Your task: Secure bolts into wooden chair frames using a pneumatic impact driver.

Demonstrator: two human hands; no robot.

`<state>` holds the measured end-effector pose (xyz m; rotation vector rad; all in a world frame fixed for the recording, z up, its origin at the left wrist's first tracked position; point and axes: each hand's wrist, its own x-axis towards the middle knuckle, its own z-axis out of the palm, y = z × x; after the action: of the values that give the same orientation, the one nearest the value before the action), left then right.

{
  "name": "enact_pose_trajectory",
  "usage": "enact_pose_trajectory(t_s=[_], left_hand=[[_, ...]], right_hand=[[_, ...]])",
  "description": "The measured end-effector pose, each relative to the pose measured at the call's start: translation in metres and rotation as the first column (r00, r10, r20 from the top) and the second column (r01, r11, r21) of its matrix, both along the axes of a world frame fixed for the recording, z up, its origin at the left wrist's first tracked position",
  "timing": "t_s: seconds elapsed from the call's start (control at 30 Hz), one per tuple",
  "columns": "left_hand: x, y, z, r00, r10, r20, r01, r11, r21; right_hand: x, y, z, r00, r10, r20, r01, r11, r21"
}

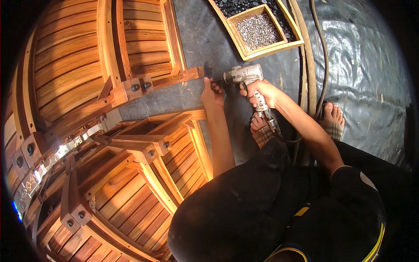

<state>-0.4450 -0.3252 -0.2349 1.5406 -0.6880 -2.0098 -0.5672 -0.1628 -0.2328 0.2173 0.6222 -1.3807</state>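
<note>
A worn, whitish pistol-shaped power drill [248, 73] is gripped by the handle in my right hand [267, 92]. Its front end points left, toward the end of a wooden rail [192, 75] on a slatted wooden piece. My left hand [213, 92] is beside that rail end, just ahead of the drill's tip. The left fingers are curled and pinched close to the wood; whatever is between them is too small to make out. Dark round feet [135, 87] are fixed to a wooden block farther along the same piece.
A wooden tray [273, 53] at the top holds black round parts [233, 6] and a smaller box of silver screws [258, 31]. More slatted wooden furniture [135, 192] stands at the lower left. A cable [324, 56] and a long pole [310, 65] cross the dark floor sheet [362, 83].
</note>
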Motion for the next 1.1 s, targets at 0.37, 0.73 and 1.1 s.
enact_pose_trajectory(t_s=[0.37,0.73,1.1], left_hand=[[-0.007,-0.026,-0.017,0.993,0.048,-0.107,-0.025,0.979,0.203],[-0.037,-0.043,-0.016,0.965,0.07,-0.254,-0.035,0.99,0.139],[-0.009,-0.029,-0.021,0.944,0.128,-0.303,-0.089,0.986,0.138]], right_hand=[[-0.026,-0.019,-0.005,0.989,0.095,-0.111,-0.092,0.995,0.028],[-0.043,-0.048,-0.013,0.998,0.035,-0.061,-0.037,0.999,-0.02],[-0.02,-0.046,-0.018,1.0,0.006,0.005,-0.007,0.997,0.073]])
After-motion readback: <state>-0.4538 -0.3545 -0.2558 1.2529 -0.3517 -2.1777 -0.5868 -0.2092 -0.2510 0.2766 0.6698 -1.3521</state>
